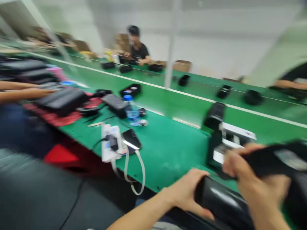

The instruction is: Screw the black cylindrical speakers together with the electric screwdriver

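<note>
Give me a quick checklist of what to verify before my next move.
Left hand gripping the glossy black object: ok, fingers wrapped around it.
Right hand gripping the black soft piece: ok, fingers closed on it.
Right hand clear of the upright black-and-white unit: cannot tell, blurred.
Phone and water bottle away from both hands: ok, both stand off on the green belt.
Co-worker's hands apart from mine: ok, far left.
</note>
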